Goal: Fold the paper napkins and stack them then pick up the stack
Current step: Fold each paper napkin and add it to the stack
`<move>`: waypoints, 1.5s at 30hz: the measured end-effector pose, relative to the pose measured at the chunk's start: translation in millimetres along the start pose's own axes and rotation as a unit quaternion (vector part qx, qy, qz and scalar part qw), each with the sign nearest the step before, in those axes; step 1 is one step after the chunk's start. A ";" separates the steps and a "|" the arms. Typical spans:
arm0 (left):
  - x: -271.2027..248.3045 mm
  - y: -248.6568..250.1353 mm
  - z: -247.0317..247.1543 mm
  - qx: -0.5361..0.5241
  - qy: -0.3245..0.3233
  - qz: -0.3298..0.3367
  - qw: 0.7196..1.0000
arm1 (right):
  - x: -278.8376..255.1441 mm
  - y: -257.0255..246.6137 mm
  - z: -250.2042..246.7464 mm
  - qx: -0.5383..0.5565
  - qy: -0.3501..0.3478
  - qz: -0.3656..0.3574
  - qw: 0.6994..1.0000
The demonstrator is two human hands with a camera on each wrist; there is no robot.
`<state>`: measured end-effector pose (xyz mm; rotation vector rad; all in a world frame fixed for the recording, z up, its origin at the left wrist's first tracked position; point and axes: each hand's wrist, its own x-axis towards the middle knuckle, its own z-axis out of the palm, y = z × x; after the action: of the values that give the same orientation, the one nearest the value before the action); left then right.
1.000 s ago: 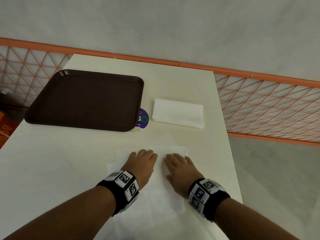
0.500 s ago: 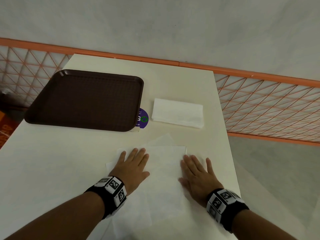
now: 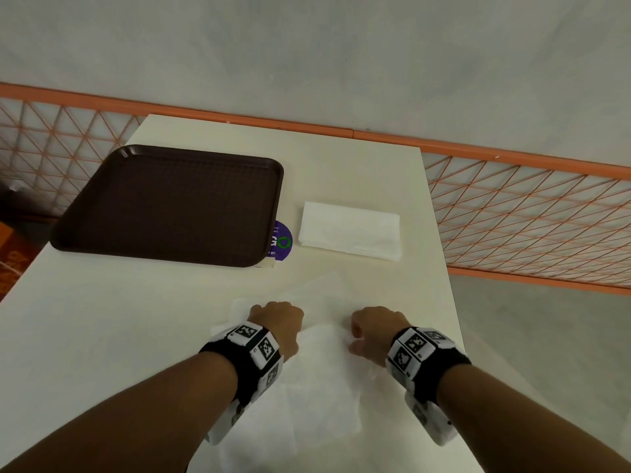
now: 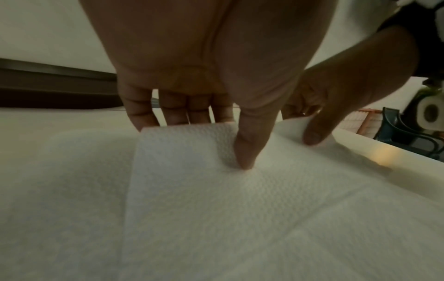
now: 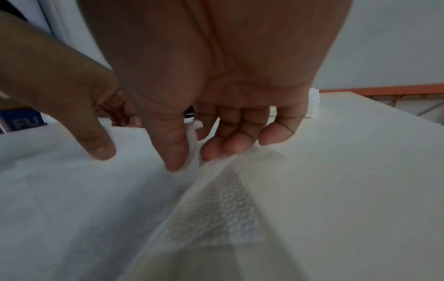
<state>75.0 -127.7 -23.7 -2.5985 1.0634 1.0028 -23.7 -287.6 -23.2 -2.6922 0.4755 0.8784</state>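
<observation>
An unfolded white paper napkin (image 3: 324, 380) lies on the cream table in front of me, over other loose napkins. My left hand (image 3: 278, 322) pinches its far left edge; in the left wrist view the napkin (image 4: 216, 190) edge curls up between my thumb and the fingers (image 4: 177, 112) behind it. My right hand (image 3: 375, 331) pinches the far right edge, and the right wrist view shows the napkin (image 5: 216, 209) lifted in a ridge between thumb and fingertips (image 5: 228, 146). A stack of folded napkins (image 3: 350, 230) rests farther back, right of centre.
A dark brown tray (image 3: 170, 203) sits at the back left, partly covering a purple round sticker (image 3: 281, 240). The table's (image 3: 85, 336) right edge runs close to my right wrist. An orange lattice fence (image 3: 529, 213) stands beyond the table.
Both hands were pressing flat on the napkin and sliding apart; now their fingers have curled and pinch its far edge, lifting it off the table.
</observation>
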 end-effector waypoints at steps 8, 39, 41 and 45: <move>0.0 -34.8 -13.8 -0.237 0.001 0.013 0.971 | -5.1 29.5 -16.3 0.301 0.055 0.005 0.952; 165.9 -29.2 -110.0 -0.371 0.283 -0.160 0.870 | 136.7 112.6 -106.1 0.348 0.278 0.197 0.873; 161.6 -30.3 -109.9 -0.366 0.290 -0.180 0.866 | 128.1 109.1 -106.7 0.332 0.297 0.200 0.873; 140.2 -30.4 -111.0 -0.323 0.289 -0.143 0.890 | 100.5 84.0 -105.9 0.315 0.301 0.159 0.886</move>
<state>226.9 -226.3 -31.8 -3.6085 0.4072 0.5720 75.4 -423.5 -14.3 -2.2294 1.1315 -0.1095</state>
